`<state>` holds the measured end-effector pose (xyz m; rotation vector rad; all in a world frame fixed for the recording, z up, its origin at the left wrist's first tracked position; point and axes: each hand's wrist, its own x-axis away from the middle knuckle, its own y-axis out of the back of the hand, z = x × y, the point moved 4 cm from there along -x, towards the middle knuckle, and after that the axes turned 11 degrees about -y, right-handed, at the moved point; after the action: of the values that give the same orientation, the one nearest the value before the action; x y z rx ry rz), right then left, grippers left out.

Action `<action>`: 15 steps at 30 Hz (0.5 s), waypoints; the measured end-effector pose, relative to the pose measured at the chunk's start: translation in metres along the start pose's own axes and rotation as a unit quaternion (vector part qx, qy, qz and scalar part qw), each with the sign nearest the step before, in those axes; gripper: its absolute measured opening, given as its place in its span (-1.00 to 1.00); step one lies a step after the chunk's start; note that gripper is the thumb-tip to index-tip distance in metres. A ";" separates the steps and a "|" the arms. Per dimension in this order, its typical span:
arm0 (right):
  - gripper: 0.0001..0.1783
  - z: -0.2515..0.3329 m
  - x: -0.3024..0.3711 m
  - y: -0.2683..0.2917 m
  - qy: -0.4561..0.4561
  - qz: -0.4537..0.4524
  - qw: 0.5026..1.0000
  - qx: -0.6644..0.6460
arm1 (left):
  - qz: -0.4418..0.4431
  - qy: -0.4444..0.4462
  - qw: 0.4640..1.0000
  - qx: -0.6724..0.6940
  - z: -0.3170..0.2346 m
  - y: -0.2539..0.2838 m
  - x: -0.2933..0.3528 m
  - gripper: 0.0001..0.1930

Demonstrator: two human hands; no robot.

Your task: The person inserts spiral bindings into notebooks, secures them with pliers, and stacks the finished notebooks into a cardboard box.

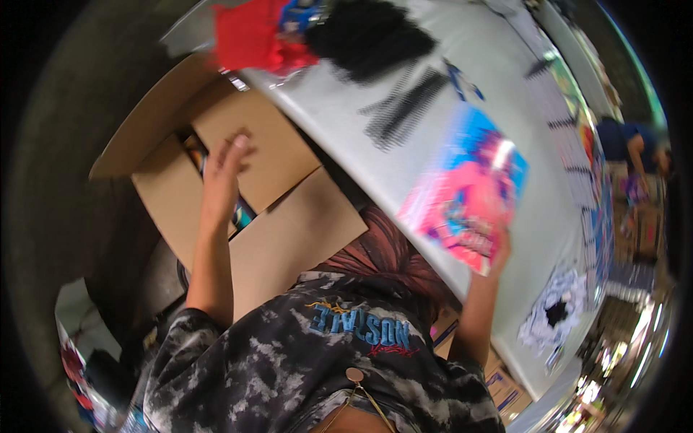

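Note:
My right hand (pixel 499 252) grips the lower right edge of a glossy pink-and-blue notebook (pixel 469 187), which is blurred and held over the white table (pixel 325 108). Its binding cannot be made out. On the left, my left hand (pixel 229 155) is over an open cardboard box (pixel 253 137). Its fingers are somewhat apart, slightly smeared by motion, and nothing shows in them. Between the box's flaps, a narrow gap shows dark and teal-coloured contents (pixel 242 216), mostly hidden.
Black binding coils (pixel 404 108) lie on the table near a dark heap (pixel 368 40) and a blue-handled tool (pixel 462 81). Red material (pixel 253 36) sits at the far corner. Several spiral-bound pads (pixel 567 137) line the right side, with crumpled white scraps (pixel 556 307) nearer. A co-worker (pixel 628 144) is beyond.

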<state>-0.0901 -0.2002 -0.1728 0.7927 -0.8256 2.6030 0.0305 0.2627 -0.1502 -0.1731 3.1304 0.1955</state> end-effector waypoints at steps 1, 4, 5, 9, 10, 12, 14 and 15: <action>-0.60 0.016 -0.006 0.010 0.068 0.032 0.997 -0.013 | -0.099 -0.007 0.994 -0.043 0.016 0.027 -0.005 -0.46; -0.59 0.050 -0.026 0.010 0.120 0.001 0.991 -0.061 | -0.240 0.021 0.958 -0.155 0.115 0.098 -0.014 -0.50; -0.58 0.057 -0.031 0.029 0.135 -0.092 0.984 -0.066 | -0.194 0.167 0.965 -0.052 0.096 0.075 -0.009 -0.46; -0.52 0.070 -0.055 0.050 0.114 -0.062 0.986 -0.100 | -0.119 0.196 0.957 0.175 0.119 0.038 0.000 -0.44; -0.49 0.070 -0.053 0.055 0.124 -0.067 0.985 -0.096 | -0.085 0.112 0.972 0.191 0.085 0.014 0.004 -0.43; -0.43 0.071 -0.058 0.054 0.134 -0.067 0.986 -0.079 | -0.084 0.013 0.982 0.167 0.064 -0.018 0.011 -0.43; -0.43 0.069 -0.058 0.044 0.126 -0.077 0.986 -0.076 | -0.126 -0.013 0.972 0.196 0.077 -0.027 0.007 -0.48; -0.43 0.070 -0.056 0.040 0.125 -0.082 0.986 -0.077 | -0.095 -0.013 0.984 0.148 0.119 -0.012 -0.005 -0.50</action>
<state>-0.0325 -0.2800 -0.1750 0.4573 -0.8352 2.3956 0.0356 0.2663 -0.2702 -0.4568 3.0409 -0.2646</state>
